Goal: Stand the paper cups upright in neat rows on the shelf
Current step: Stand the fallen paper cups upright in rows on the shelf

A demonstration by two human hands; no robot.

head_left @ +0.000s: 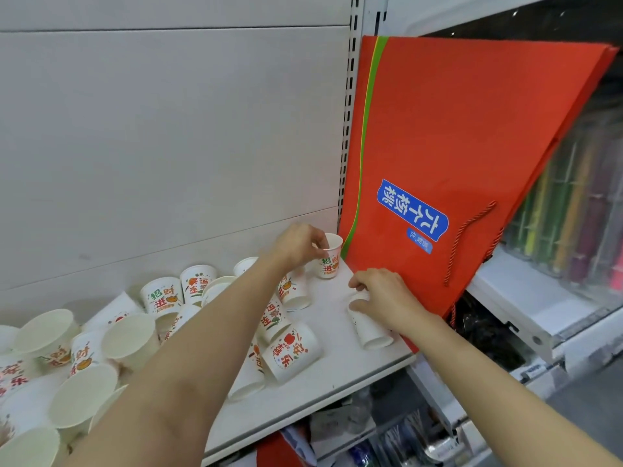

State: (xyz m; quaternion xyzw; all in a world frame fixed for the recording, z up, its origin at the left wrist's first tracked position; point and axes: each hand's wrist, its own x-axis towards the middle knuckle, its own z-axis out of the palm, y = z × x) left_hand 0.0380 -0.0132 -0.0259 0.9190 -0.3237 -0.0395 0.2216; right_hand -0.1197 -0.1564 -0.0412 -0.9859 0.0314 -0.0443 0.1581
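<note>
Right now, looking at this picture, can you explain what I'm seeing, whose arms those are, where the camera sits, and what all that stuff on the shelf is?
There is no machine here. A person wears a camera on the head, so the single picture looks forward and down along that person's own two bare arms.

The arms reach over a white metal shop shelf. The left hand holds a small upright printed paper cup by its rim, near the back right corner. The right hand grips a white paper cup lying on its side nearer the front edge.

Many more printed paper cups lie scattered across the shelf, most tipped over, a few upright at the back. A large red paper gift bag with a blue label leans at the shelf's right end.
</note>
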